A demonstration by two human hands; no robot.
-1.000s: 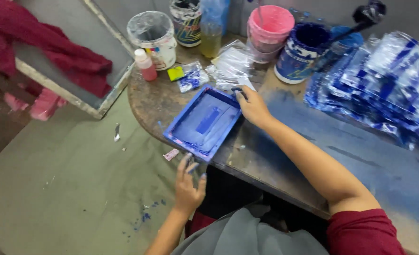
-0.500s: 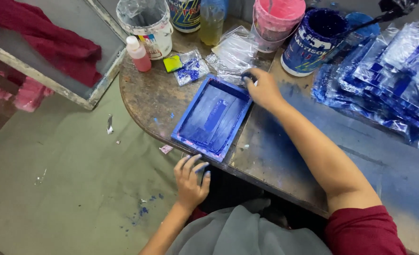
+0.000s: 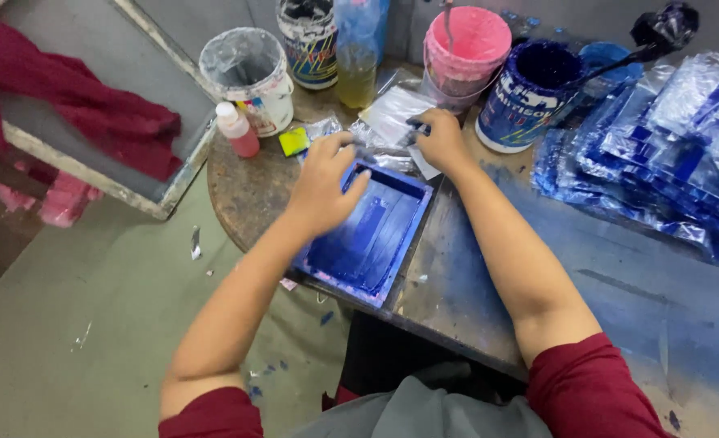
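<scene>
A small blue-stained printing frame (image 3: 372, 251) lies on the worn table, overhanging its front edge. My left hand (image 3: 323, 182) grips the frame's far left corner, thumb inside and fingers over the rim. Just beyond the frame's far right corner, my right hand (image 3: 440, 139) pinches a clear plastic bag (image 3: 396, 109) from a loose pile. A tub of blue ink (image 3: 530, 93) stands right of that hand.
A pink ink tub (image 3: 466, 49), a lined white bucket (image 3: 250, 77), a yellow-liquid bottle (image 3: 358, 69), a small pink bottle (image 3: 236, 130) and a yellow-green sponge (image 3: 295, 142) crowd the table's back. Printed blue bags (image 3: 667, 138) are stacked right. A red cloth (image 3: 76, 109) drapes a large screen left.
My left hand has come up from below the table's edge onto the frame's far left corner. My right hand has left the frame and gone to the plastic bags behind it.
</scene>
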